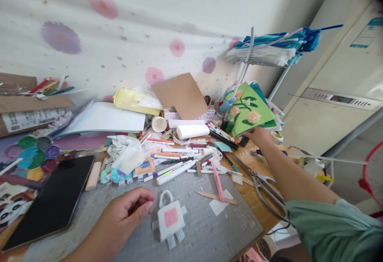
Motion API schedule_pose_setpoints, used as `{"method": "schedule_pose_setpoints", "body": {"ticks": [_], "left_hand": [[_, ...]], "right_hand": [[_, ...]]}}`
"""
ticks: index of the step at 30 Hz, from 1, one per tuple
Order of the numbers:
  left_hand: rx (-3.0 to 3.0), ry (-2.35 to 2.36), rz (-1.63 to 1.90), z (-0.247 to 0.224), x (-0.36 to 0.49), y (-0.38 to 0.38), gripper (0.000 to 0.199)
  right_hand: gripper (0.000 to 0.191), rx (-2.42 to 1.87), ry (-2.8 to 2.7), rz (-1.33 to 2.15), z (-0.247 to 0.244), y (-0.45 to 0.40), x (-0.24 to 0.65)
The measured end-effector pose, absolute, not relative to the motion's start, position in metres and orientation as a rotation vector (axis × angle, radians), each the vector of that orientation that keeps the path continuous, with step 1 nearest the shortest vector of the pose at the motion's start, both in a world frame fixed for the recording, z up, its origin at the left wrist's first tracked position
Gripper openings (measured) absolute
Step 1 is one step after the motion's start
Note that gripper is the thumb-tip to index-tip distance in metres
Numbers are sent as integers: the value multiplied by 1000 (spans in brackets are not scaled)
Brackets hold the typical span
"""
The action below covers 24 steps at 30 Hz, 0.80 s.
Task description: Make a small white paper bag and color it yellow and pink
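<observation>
A black tablet (pixel 52 200) lies at the counter's left. The left hand (pixel 124 214) rests on the grey cutting mat (pixel 206 230), fingers loosely curled and empty, just beside a white felt robot (pixel 171 219) with 1 pink square. Farther right, past the scissors (pixel 263 188), the right hand (pixel 259 136) reaches to the green flower card (pixel 249 112); its grip cannot be told.

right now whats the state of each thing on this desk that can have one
left hand: loosely curled, empty, beside the felt figure
right hand: reaching to the green card, fingers hidden
felt figure: flat on the mat, pink patch up
tablet: screen dark, lying flat
scissors: lying slightly open
paper cup: tipped on its side
green card: propped at a tilt
mat: flat, cluttered
</observation>
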<state>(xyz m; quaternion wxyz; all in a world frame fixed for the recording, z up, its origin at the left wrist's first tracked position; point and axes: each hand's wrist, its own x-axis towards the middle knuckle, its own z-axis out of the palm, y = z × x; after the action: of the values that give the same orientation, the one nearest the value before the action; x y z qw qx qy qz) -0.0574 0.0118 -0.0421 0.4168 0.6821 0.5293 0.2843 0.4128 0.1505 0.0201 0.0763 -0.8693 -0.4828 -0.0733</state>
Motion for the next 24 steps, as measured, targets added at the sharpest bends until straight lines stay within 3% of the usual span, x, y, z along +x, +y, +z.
{"method": "schedule_pose_setpoints", "body": {"ticks": [7,16,24], "left_hand": [[1709,1325,722,-34,-54,9,26],[1712,1319,719,-31,-52,7,27],[1733,1264,722,-31,-52,6,23]], "right_hand": [[31,-2401,-1497,-460,33,133,392],[27,-1844,-2463,-45,8,155,274],[28,-1788,-2675,-82,5,176,225]]}}
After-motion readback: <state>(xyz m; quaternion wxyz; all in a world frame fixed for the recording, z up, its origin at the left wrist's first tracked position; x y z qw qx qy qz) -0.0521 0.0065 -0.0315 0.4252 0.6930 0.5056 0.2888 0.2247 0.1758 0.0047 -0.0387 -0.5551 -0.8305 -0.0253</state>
